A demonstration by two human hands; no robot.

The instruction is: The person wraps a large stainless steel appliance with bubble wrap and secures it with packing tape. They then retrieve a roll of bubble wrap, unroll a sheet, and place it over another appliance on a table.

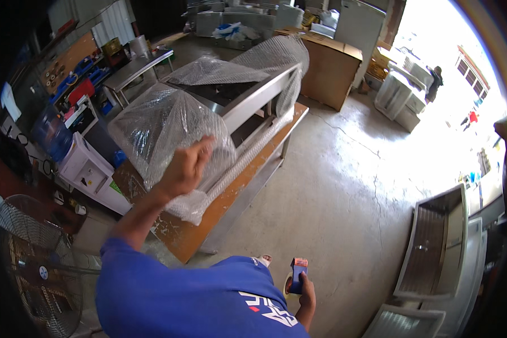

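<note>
A metal appliance frame partly covered in clear bubble wrap lies on a wooden-topped table. My left hand is in front of the bubble wrap at the near end of the frame, with the index finger stretched out and the others partly curled. I see nothing held in it; whether it touches the wrap, I cannot tell. Low by my right side, my right hand grips a blue tape dispenser with an orange top and a roll of tape on it.
Left of the table stand a white water dispenser and a fan. A metal side table is beyond. A large cardboard box stands behind the frame. Metal cabinets line the right side of the concrete floor.
</note>
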